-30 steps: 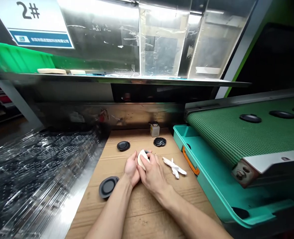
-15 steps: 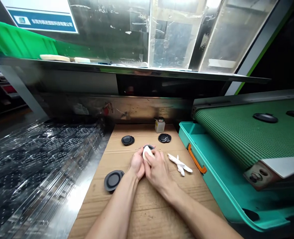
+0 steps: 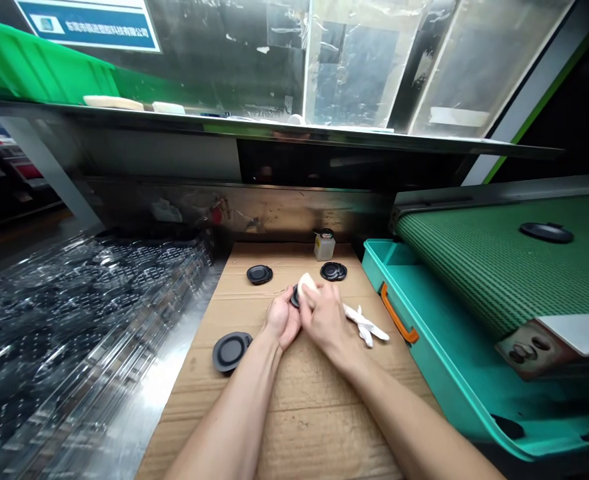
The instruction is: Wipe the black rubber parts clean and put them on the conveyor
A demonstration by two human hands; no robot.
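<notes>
At the left, clear plastic trays (image 3: 79, 347) are laid beside the cardboard sheet (image 3: 294, 420). On the sheet's left side, a large black lid (image 3: 231, 351) is set flat, partly covered by the left forearm, and farther back a small black stack (image 3: 259, 274) is placed. Near the middle, a dark round part (image 3: 294, 297) is held in the left hand (image 3: 280, 321), whose fingers are curled around its near left side; most of its face is hidden. Just to the right of that part, and overlapping it in view, a white pad (image 3: 306, 285) is pinched in the right hand (image 3: 327, 319). The pad's visible length is pointed mostly away from the body, and the part lies to the left of the right fingertips; whether the two surfaces are touching cannot be told. Beyond the right hand, black rings (image 3: 333, 271) are seen, with a small bottle (image 3: 325, 247) behind them. White crumpled strips (image 3: 368, 327) are left just beside the right wrist, next to the teal bin (image 3: 424, 373), above which a green conveyor (image 3: 474, 260) is mounted.
</notes>
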